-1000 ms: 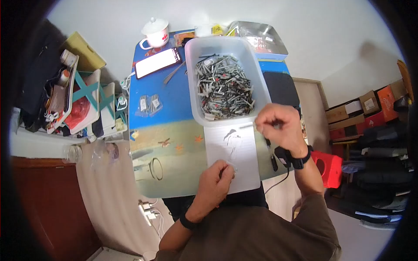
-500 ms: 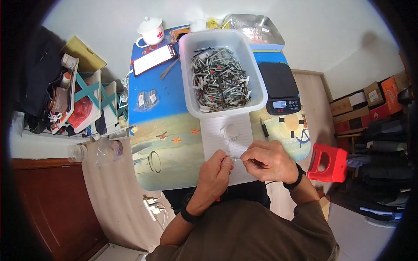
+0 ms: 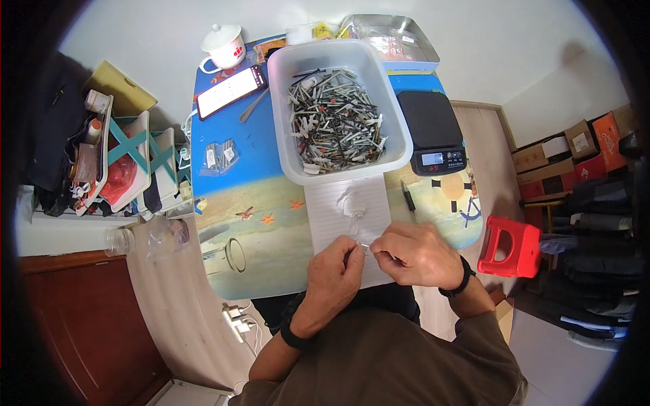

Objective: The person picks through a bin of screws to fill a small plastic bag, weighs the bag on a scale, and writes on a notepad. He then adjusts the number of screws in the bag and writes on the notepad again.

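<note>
My left hand [image 3: 333, 275] and my right hand [image 3: 418, 254] meet over the near end of a white lined sheet [image 3: 345, 220] on the table. Between their fingertips they pinch a small thin metal piece [image 3: 363, 247]. A few more small pale pieces [image 3: 353, 200] lie on the sheet just beyond the hands. Behind the sheet stands a white plastic tub [image 3: 281, 101] full of several thin metal and black pen-like parts [image 3: 335, 122].
A black digital scale [image 3: 433, 132] sits right of the tub, a black pen [image 3: 407, 196] beside the sheet. A phone [image 3: 229, 91], a white lidded mug [image 3: 221, 44], small bagged parts [image 3: 220, 156] and a metal tray [image 3: 389, 40] lie farther back. A red stool [image 3: 509, 247] stands at right.
My right hand has come back from the tub's near edge to join my left hand over the sheet, and the two now pinch the small piece. The view has shifted slightly.
</note>
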Demonstrator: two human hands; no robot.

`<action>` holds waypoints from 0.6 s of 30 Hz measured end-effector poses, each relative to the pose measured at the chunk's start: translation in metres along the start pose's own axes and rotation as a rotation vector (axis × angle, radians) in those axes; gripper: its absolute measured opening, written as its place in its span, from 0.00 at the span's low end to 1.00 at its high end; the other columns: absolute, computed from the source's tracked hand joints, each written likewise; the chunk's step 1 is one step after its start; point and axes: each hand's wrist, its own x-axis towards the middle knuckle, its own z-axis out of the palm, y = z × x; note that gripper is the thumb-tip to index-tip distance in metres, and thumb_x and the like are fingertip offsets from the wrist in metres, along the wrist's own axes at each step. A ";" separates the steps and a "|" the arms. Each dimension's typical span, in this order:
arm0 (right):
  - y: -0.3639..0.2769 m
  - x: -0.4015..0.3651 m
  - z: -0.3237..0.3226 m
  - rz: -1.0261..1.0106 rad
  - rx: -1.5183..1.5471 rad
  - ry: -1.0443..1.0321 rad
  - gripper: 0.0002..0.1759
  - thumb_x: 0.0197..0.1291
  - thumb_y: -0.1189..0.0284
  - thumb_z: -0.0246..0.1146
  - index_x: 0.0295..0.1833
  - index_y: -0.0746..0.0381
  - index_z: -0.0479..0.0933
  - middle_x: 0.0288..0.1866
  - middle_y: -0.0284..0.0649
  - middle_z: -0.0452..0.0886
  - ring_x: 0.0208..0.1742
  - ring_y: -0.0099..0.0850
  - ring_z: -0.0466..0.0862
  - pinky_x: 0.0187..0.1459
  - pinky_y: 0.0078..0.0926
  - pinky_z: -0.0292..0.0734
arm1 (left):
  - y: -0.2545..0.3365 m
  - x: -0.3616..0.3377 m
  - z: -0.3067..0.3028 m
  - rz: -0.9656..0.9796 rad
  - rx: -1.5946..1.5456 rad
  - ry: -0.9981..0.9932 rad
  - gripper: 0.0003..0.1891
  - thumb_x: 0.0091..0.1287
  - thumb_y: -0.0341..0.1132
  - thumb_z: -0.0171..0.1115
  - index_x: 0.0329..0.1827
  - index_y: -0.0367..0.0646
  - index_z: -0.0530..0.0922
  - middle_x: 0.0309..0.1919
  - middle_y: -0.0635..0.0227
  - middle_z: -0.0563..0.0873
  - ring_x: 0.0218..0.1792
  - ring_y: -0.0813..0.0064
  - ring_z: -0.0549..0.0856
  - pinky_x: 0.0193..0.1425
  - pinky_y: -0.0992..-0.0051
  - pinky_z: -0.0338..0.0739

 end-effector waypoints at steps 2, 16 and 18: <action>0.001 0.002 -0.001 0.001 0.068 -0.008 0.05 0.53 0.81 0.68 0.36 0.62 0.82 0.30 0.41 0.81 0.29 0.43 0.85 0.29 0.38 0.79 | -0.001 0.000 -0.001 0.005 -0.015 -0.001 0.11 0.75 0.34 0.58 0.37 0.35 0.77 0.23 0.65 0.82 0.26 0.78 0.78 0.31 0.72 0.73; 0.007 0.013 0.000 0.286 0.340 -0.131 0.08 0.54 0.80 0.70 0.40 0.62 0.82 0.33 0.43 0.85 0.32 0.44 0.86 0.33 0.35 0.79 | -0.001 -0.004 -0.001 0.007 -0.047 -0.031 0.09 0.75 0.36 0.58 0.39 0.40 0.78 0.27 0.50 0.82 0.30 0.45 0.84 0.33 0.56 0.74; 0.018 0.012 0.007 0.202 0.302 -0.110 0.08 0.55 0.80 0.70 0.41 0.62 0.82 0.33 0.43 0.85 0.31 0.43 0.86 0.32 0.34 0.79 | -0.001 -0.003 -0.002 0.008 -0.068 -0.028 0.09 0.75 0.36 0.58 0.39 0.40 0.78 0.27 0.50 0.82 0.31 0.45 0.84 0.34 0.56 0.75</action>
